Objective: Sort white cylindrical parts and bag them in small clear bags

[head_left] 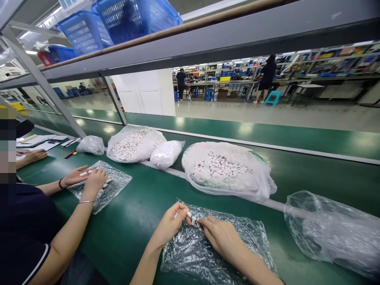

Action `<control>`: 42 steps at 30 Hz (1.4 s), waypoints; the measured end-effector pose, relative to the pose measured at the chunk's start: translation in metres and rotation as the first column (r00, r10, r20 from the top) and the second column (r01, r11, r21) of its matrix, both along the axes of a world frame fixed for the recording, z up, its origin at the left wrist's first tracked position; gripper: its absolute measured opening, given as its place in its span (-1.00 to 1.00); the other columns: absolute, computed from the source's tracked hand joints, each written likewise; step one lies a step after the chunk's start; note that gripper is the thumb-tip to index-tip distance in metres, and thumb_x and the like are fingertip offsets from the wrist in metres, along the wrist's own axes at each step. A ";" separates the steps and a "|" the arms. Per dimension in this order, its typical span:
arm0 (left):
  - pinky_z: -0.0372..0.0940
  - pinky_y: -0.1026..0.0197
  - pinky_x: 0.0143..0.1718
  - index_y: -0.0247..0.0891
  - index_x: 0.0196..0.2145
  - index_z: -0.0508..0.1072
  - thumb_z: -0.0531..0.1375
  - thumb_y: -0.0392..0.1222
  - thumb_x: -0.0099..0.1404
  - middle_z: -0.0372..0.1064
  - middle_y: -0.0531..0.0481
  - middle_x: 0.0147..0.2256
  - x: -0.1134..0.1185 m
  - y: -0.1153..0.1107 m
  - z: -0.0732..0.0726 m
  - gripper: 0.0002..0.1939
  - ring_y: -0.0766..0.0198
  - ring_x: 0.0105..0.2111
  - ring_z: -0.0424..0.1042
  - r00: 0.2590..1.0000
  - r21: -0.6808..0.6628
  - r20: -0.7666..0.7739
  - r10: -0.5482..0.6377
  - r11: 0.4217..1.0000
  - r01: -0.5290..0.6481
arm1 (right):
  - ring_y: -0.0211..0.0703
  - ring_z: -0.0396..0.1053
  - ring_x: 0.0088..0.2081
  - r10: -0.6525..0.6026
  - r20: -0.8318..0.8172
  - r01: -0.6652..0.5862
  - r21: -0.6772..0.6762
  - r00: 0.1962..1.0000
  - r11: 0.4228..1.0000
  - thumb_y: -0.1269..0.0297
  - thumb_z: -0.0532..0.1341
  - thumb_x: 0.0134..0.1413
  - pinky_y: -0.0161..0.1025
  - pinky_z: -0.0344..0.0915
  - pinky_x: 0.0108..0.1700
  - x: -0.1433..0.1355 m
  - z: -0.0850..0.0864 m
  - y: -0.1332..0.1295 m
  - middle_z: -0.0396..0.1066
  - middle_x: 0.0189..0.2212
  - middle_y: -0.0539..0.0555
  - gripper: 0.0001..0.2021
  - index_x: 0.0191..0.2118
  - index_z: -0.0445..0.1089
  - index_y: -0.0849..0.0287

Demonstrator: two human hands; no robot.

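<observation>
My left hand [173, 221] is closed around a few small white plastic pieces, whose ends stick out past the thumb and fingertips. More small white pieces with dark ends [194, 221] sit between my two hands, over a crinkled clear plastic bag [196, 253] that lies flat on the green table [139, 221]. My right hand [222, 235] comes in from the right, palm down, with thumb and fingertips pinched at the nearest of these pieces. The exact kind of the pieces is too small to make out.
Behind my hands stands a large open bag of white pieces [225, 166], with another such bag [130, 146] farther left. A clear bag [335, 229] lies at right. A co-worker's hands [89, 180] handle white pieces at left. Blue baskets [136, 19] sit on the shelf overhead.
</observation>
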State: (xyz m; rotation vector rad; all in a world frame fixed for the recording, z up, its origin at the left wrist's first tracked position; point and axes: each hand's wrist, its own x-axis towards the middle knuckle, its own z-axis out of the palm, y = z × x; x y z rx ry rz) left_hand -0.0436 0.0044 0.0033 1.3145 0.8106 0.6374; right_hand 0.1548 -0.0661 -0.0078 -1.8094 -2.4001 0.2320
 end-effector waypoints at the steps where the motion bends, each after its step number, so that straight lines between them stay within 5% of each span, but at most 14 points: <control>1: -0.21 0.32 -0.65 -0.25 -0.23 0.35 0.08 0.15 0.34 0.43 0.01 -0.40 0.000 0.000 0.000 -0.63 0.51 -0.66 -0.12 1.000 -0.001 0.000 0.003 1.000 -0.003 | -0.12 0.48 -0.36 -0.020 0.004 0.020 -0.004 1.000 1.000 0.46 0.01 0.26 -0.27 0.09 -0.45 0.002 0.000 -0.001 0.46 -0.29 0.05 -0.71 -0.05 0.39 0.07; 23: -0.23 0.33 -0.66 -0.26 -0.22 0.36 0.10 0.19 0.31 0.42 -0.01 -0.38 0.003 0.001 -0.006 -0.59 0.53 -0.67 -0.14 1.000 -0.034 0.003 0.006 0.999 -0.006 | -0.13 0.46 -0.33 -0.134 -0.116 0.133 -0.012 0.984 0.991 0.41 -0.03 0.26 -0.28 0.15 -0.38 0.023 0.015 -0.004 0.48 -0.26 0.04 -0.71 -0.12 0.42 0.07; 29: -0.20 0.34 -0.65 -0.26 -0.24 0.35 0.09 0.16 0.33 0.42 -0.02 -0.38 0.004 0.000 -0.007 -0.61 0.53 -0.66 -0.12 1.000 -0.020 0.004 -0.006 1.000 0.006 | -0.13 0.46 -0.33 -0.122 -0.162 0.101 -0.132 0.979 0.986 0.43 -0.01 0.21 -0.28 0.17 -0.35 0.032 0.025 -0.019 0.50 -0.33 0.02 -0.72 -0.28 0.45 0.08; 36: -0.22 0.34 -0.66 -0.26 -0.23 0.34 0.09 0.16 0.33 0.42 -0.02 -0.37 0.004 -0.001 -0.008 -0.61 0.53 -0.66 -0.13 1.000 -0.027 0.002 -0.002 1.000 0.002 | -0.05 0.49 -0.17 -0.131 -0.180 0.109 -0.129 0.975 0.986 0.42 -0.01 0.22 -0.24 0.27 -0.21 0.023 0.021 -0.019 0.53 -0.17 0.08 -0.65 -0.02 0.44 0.05; 42: -0.21 0.35 -0.65 -0.27 -0.22 0.33 0.09 0.15 0.34 0.42 -0.03 -0.37 0.005 0.000 -0.010 -0.62 0.53 -0.65 -0.12 1.000 -0.035 -0.002 -0.007 0.999 0.007 | -0.08 0.48 -0.28 -0.182 -0.134 0.170 -0.093 0.974 0.981 0.43 -0.04 0.23 -0.26 0.22 -0.31 0.036 0.024 -0.018 0.52 -0.29 0.05 -0.68 -0.24 0.46 0.10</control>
